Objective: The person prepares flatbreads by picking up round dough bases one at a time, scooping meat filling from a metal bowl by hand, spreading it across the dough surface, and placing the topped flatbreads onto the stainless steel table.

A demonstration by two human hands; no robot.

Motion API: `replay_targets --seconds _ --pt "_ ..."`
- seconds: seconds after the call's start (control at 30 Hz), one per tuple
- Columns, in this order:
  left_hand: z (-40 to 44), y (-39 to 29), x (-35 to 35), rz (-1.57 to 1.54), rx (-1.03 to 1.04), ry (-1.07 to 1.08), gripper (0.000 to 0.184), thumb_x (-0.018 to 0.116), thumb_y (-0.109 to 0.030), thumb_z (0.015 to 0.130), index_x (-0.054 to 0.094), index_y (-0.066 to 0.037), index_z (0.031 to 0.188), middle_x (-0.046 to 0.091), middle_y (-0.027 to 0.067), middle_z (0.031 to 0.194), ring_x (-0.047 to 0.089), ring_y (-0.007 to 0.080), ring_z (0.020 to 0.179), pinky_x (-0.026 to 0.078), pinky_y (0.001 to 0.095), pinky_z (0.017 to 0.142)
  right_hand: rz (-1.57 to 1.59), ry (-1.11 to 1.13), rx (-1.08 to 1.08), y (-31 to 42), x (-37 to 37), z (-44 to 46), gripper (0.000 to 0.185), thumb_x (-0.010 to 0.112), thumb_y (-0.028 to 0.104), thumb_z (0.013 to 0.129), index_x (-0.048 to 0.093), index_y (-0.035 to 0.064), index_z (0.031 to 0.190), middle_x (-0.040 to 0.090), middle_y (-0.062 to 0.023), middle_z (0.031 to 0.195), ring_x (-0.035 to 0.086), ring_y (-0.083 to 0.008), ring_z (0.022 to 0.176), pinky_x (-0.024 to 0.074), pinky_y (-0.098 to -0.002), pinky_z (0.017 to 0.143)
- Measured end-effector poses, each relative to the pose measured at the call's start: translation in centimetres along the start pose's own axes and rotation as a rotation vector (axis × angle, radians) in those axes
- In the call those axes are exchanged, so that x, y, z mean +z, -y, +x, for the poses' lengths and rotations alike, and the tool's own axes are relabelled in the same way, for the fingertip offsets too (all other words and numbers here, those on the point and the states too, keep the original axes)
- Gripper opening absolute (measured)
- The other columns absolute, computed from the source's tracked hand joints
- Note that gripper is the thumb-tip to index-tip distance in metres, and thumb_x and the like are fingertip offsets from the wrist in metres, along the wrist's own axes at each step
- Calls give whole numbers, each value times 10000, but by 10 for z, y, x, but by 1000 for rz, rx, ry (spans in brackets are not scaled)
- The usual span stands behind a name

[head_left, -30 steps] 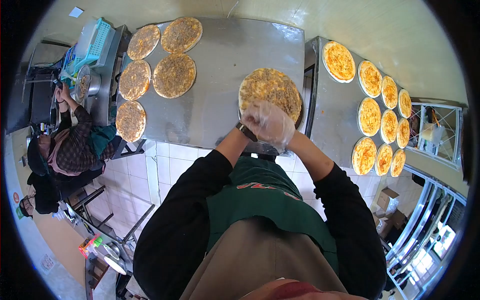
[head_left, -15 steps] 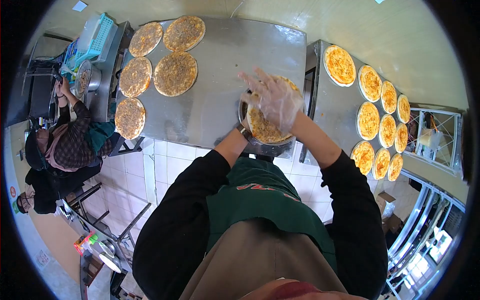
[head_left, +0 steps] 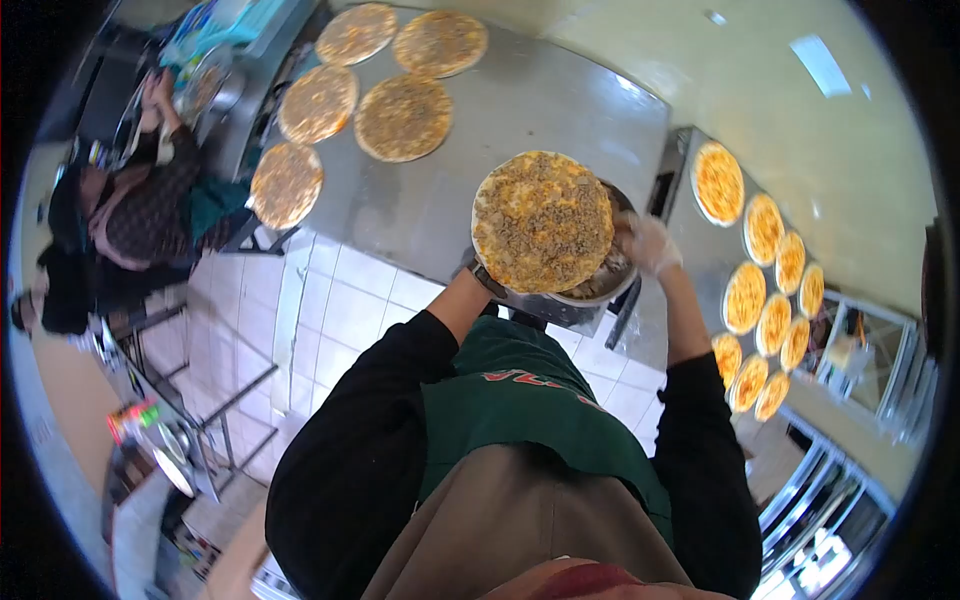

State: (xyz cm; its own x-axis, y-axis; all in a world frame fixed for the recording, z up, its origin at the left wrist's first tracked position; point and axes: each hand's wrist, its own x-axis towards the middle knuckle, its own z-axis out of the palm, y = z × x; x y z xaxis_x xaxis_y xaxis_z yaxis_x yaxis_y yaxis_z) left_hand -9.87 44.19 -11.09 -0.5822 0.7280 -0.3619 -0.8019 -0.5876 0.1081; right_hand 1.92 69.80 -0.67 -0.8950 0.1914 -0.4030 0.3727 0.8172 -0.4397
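Note:
A round pizza (head_left: 543,222) with crumbly brown meat topping rests, topping side up, on my left hand, most of which is hidden beneath it; the wrist with its dark band (head_left: 487,279) shows below the rim. Partly behind the pizza stands a metal bowl (head_left: 622,283) with some brown topping in it. My right hand (head_left: 650,244), in a clear plastic glove, is at the bowl's right side with its fingers reaching over the opening. Those fingers are blurred, and whether they hold anything cannot be made out.
Several meat-topped pizzas (head_left: 404,118) lie at the left of the metal table (head_left: 500,110). On the right table (head_left: 680,300) are several orange-topped pizzas (head_left: 745,297). At the far left a person (head_left: 150,205) works beside another bowl (head_left: 222,88).
The pizza has come up off the bowl on my left hand. My right hand has left the pizza's top and moved right to the bowl. The view has shifted and turned.

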Motion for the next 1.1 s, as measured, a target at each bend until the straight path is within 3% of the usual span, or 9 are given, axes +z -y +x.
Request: replay_targets --seconds 0.07,0.23,0.43,0.63,0.7,0.77,0.8,0.87,1.1 --pt "-15 -27 -13 -26 120 -43 607 390 -535 954 417 -99 1376 503 137 1350 498 315 1215 387 501 1042 -283 -117 -27 -3 44 -9 214 560 196 826 660 97 988 653 -157 979 600 -338 966 475 -435 875" --pt "-57 -100 -52 -93 367 -151 614 392 -538 952 414 -97 1377 501 139 1352 498 320 1215 385 508 1042 38 -177 -166 27 66 -15 111 600 95 804 668 94 892 660 -143 885 621 -353 847 491 -434 806" --pt "-63 -181 -94 -171 511 -250 622 394 -543 949 410 -94 1379 498 142 1355 498 327 1214 382 516 1042 -46 -216 -219 31 87 4 171 619 79 771 672 73 933 665 -154 911 623 -353 862 488 -429 777" --pt "-64 -197 -127 -256 595 -351 629 396 -547 946 407 -91 1380 495 144 1357 499 333 1213 379 525 1043 -73 -212 -188 15 96 6 133 588 73 804 655 89 919 639 -165 841 614 -366 814 489 -442 723" --pt "-85 -188 -106 -178 637 -383 753 353 -644 915 357 -79 1413 423 153 1421 436 359 1272 305 552 1084 -100 -190 -143 10 95 5 138 588 73 805 653 85 926 639 -163 837 615 -367 804 488 -445 718" --pt "-113 -182 -74 -515 526 -422 856 294 -720 882 300 -75 1445 338 158 1477 338 360 1345 231 537 1123 -35 -266 -150 14 93 4 153 584 36 797 649 76 930 640 -159 833 618 -359 797 487 -437 712" --pt "-115 -179 -83 -455 543 -399 921 258 -777 845 291 -89 1456 285 142 1513 260 366 1386 164 542 1136 -35 -264 -152 18 92 6 153 584 36 797 649 76 930 640 -159 833 618 -359 797 487 -437 712" --pt "-112 -182 -80 -425 560 -389 918 266 -767 852 278 -78 1458 294 161 1501 266 362 1383 175 532 1138 -41 -476 -262 32 86 14 169 589 2 789 647 69 933 642 -151 831 620 -348 782 485 -431 703" --pt "-99 -202 -85 -242 612 -415 842 383 -677 892 282 -46 1441 337 175 1453 342 350 1322 243 531 1100 216 -383 -476 168 86 97 118 625 18 787 648 49 899 635 -137 843 611 -329 765 491 -391 692"
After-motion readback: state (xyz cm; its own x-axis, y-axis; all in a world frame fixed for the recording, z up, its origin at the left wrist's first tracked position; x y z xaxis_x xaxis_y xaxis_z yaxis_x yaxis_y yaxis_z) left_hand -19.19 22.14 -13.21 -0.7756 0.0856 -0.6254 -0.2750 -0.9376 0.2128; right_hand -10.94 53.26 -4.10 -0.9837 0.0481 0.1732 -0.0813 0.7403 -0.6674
